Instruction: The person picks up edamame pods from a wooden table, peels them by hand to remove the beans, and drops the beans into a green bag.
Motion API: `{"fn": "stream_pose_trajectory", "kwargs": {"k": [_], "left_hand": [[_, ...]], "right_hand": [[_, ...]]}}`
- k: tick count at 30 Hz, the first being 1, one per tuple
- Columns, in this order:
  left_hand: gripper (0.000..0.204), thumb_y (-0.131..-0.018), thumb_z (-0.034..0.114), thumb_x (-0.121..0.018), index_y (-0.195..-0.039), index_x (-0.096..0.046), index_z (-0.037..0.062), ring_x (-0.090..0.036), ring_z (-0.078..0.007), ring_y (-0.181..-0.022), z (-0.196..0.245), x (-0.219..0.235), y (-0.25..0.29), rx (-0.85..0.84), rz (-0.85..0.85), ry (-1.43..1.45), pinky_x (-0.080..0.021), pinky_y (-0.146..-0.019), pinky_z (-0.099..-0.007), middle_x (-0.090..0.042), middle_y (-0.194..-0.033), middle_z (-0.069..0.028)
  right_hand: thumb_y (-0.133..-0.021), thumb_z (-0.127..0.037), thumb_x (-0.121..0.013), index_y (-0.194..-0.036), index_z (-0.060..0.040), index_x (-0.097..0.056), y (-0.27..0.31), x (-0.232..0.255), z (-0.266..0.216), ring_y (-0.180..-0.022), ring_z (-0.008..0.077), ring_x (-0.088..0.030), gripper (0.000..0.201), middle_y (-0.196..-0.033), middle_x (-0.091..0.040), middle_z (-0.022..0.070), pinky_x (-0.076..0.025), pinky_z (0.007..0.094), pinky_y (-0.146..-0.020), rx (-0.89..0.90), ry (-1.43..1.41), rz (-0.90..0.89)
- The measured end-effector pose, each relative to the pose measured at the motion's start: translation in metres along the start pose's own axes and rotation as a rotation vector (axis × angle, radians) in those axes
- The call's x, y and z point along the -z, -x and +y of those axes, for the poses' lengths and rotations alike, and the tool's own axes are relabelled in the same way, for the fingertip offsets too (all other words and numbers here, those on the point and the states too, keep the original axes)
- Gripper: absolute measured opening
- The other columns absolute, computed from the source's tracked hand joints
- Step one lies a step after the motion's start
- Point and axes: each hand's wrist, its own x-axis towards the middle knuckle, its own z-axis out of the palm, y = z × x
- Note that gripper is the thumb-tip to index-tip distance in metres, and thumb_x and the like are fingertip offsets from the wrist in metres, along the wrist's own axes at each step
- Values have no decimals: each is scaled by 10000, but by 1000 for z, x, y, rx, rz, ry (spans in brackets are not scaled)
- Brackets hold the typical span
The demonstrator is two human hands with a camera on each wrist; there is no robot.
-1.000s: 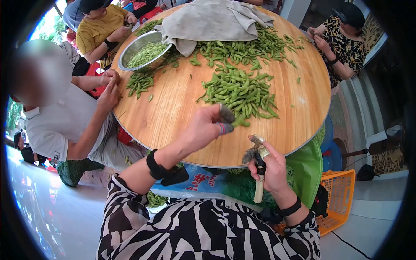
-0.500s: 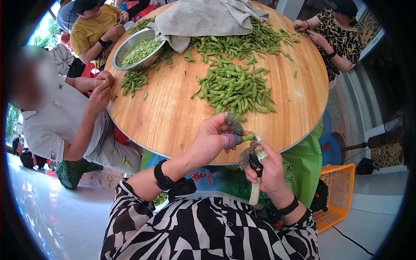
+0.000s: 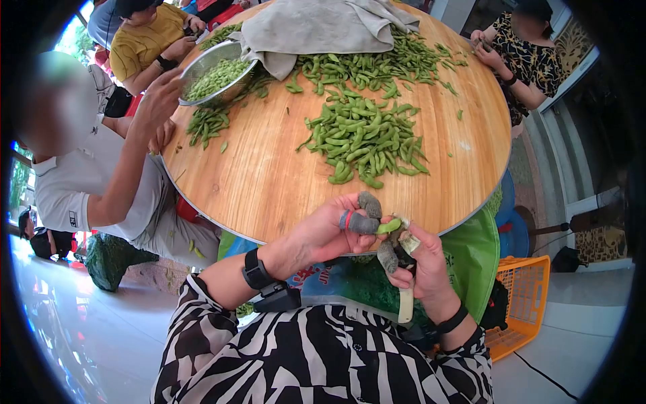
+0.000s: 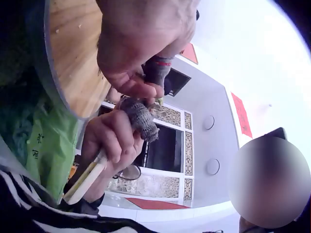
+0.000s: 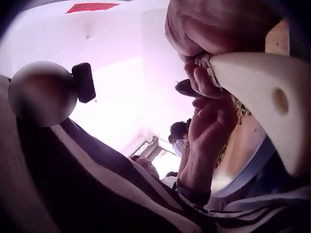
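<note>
Close over the table's near edge, my left hand (image 3: pixel 316 232) pinches a green soybean pod (image 3: pixel 388 227) between fingers wearing grey knitted finger covers. Right beside it, my right hand (image 3: pixel 431 269) grips a tool with a cream handle (image 3: pixel 406 308) pointing down toward my body. The right wrist view shows that handle large, with a hole near its end. Grey knit also covers a finger of the right hand. The pod's end meets the right thumb area; fingers hide the tool's working end. Beyond both hands lies a heap of soybean pods (image 3: pixel 363 138).
The round wooden table (image 3: pixel 249 182) also bears a grey cloth (image 3: pixel 316 30) over more pods, and a metal colander (image 3: pixel 237 86) of shelled beans. Other people sit around it. A green bag (image 3: pixel 471 259) hangs under the near edge, an orange crate (image 3: pixel 531 296) right of it.
My left hand has come from the heap to my right hand, bringing the pod. The neighbour on the left has raised a hand toward the colander.
</note>
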Motion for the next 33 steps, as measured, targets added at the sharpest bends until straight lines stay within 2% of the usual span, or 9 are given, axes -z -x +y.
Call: {"fn": "stream_pose_trajectory", "kwargs": {"k": [2, 5, 8, 12, 14, 20, 27, 30, 33], "left_hand": [[191, -816, -26, -624, -985, -581, 53, -618, -195, -675, 0, -4, 1, 35, -47, 20, -469, -528, -300, -671, -932, -96], [229, -799, -11, -672, -1010, -597, 39, -631, -207, -680, 4, -21, 5, -195, 237, -795, -486, -538, -322, -675, -915, -103], [261, -781, 55, -728, -1024, -644, 6, -640, -221, -690, -1, -16, 9, -854, 69, -1931, -503, -600, -335, -649, -848, -156], [171, -796, 38, -699, -951, -639, -1, -617, -249, -648, -3, -21, 8, -730, 93, -1549, -475, -560, -335, -614, -706, -120], [137, -809, 85, -726, -911, -673, 10, -596, -148, -599, -3, -25, 7, -309, 314, -1030, -424, -507, -248, -595, -654, -47], [86, -871, 132, -662, -876, -651, 47, -422, -69, -420, 1, -17, 9, -6, 225, -224, -280, -376, -206, -541, -576, -16], [95, -883, 136, -648, -847, -639, 49, -426, -51, -400, -1, -22, 6, 44, 353, -538, -246, -347, -198, -553, -560, -14], [98, -879, 117, -644, -816, -651, 43, -435, -60, -411, -3, -26, 9, 50, 377, -620, -239, -364, -193, -555, -562, -30], [121, -883, 141, -648, -810, -662, 45, -437, -49, -414, -8, -18, 10, 83, 343, -521, -245, -367, -189, -546, -553, -11]], "right_hand": [[-979, -139, -401, -1320, 1, -452, -3, 2, -2, -447, 72, -387, 372, -814, -593, 105, -321, 200, -362, -63, -50, 68], [-972, -134, -392, -1318, -17, -460, -5, 12, 4, -447, 72, -373, 371, -827, -592, 112, -311, 196, -359, -63, -132, 24], [-978, -144, -392, -1328, -34, -461, -5, 11, 9, -450, 72, -373, 373, -817, -586, 122, -310, 196, -358, -91, -214, 22], [-982, -126, -407, -1339, -36, -464, -5, 3, 5, -479, 90, -415, 373, -827, -588, 97, -341, 209, -386, -88, -154, 26], [-977, -118, -413, -1333, -26, -472, -7, 4, 6, -480, 98, -431, 372, -840, -596, 108, -344, 212, -379, -68, -159, 10], [-965, -91, -416, -1256, 0, -524, -2, 13, 6, -473, 108, -458, 323, -791, -587, 104, -342, 211, -371, -42, -63, 46], [-934, -105, -527, -1155, 29, -551, -3, 16, 2, -539, 103, -520, 260, -783, -577, 58, -412, 227, -454, 92, 468, 161], [-846, -99, -662, -1032, 12, -577, -8, -5, 2, -754, 96, -561, 232, -805, -573, 32, -461, 235, -695, 397, 698, 276], [-814, -80, -666, -976, 3, -578, -9, 7, -2, -708, 91, -526, 202, -792, -562, 36, -445, 244, -657, 287, 1003, 231]]}}
